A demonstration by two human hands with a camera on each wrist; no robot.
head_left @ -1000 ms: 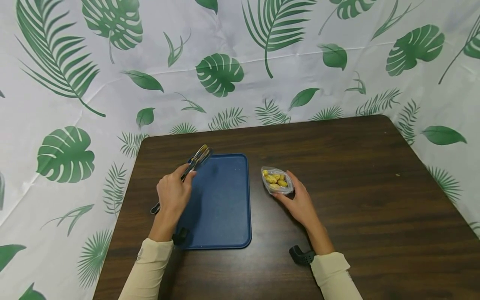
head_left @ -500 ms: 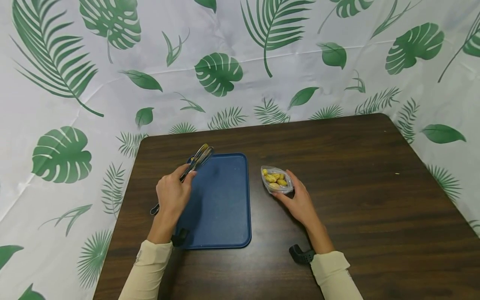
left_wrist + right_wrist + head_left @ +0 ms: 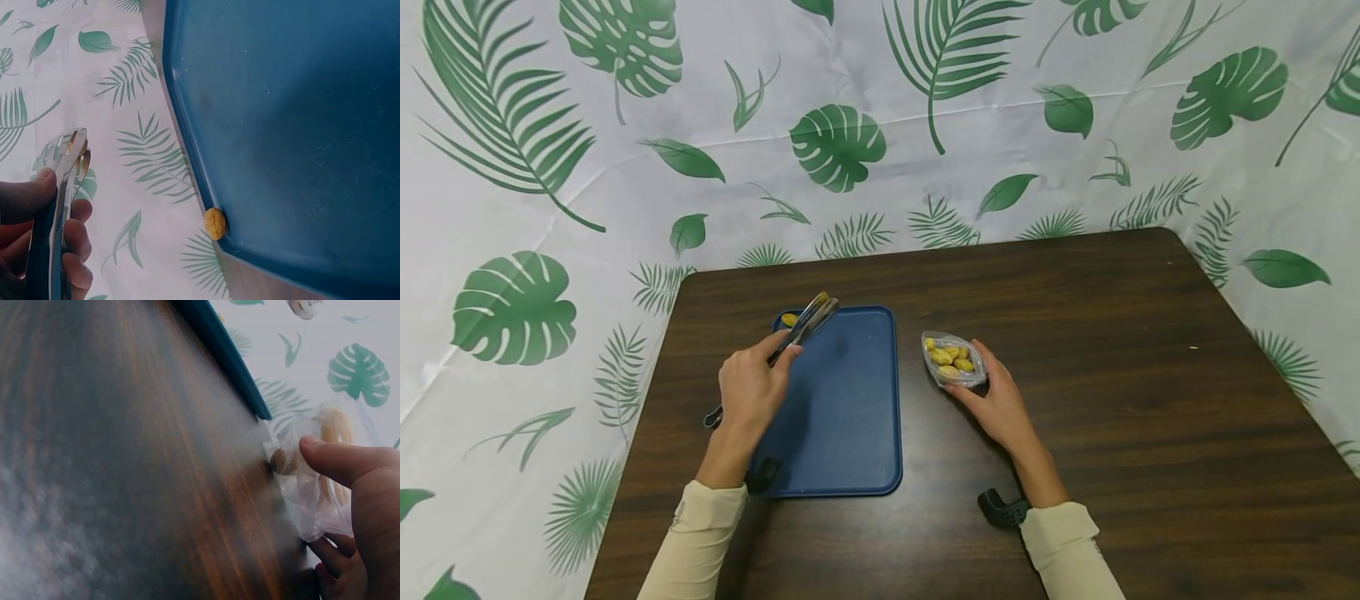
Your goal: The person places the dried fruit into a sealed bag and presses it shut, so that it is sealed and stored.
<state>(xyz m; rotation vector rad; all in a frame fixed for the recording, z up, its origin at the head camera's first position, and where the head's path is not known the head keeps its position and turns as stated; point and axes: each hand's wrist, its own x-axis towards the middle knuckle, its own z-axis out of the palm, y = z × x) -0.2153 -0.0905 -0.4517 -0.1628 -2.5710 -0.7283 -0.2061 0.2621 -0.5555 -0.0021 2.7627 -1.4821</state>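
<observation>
My left hand (image 3: 752, 387) grips metal tongs with dark handles (image 3: 812, 319) above the far left part of a blue tray (image 3: 850, 417). A yellowish piece (image 3: 79, 147) shows between the tong tips in the left wrist view, partly hidden by the metal. One yellow, oval, grooved piece (image 3: 215, 223) lies in the tray's far left corner. To the right of the tray, my right hand (image 3: 996, 404) holds a clear plastic bag (image 3: 306, 503) from its right side, thumb in front and fingers behind. Its mouth faces up, with several similar yellow pieces (image 3: 951, 354) inside.
The dark wooden table (image 3: 1120, 375) extends far to the right of the bag. A leaf-patterned cloth (image 3: 722, 125) hangs behind and left of the table. A tiny pale scrap (image 3: 1193, 347) lies on the right side of the tabletop.
My left hand and the tongs have shifted slightly right over the tray, bringing the yellow piece in the corner into view. The right hand and the bag have stayed put.
</observation>
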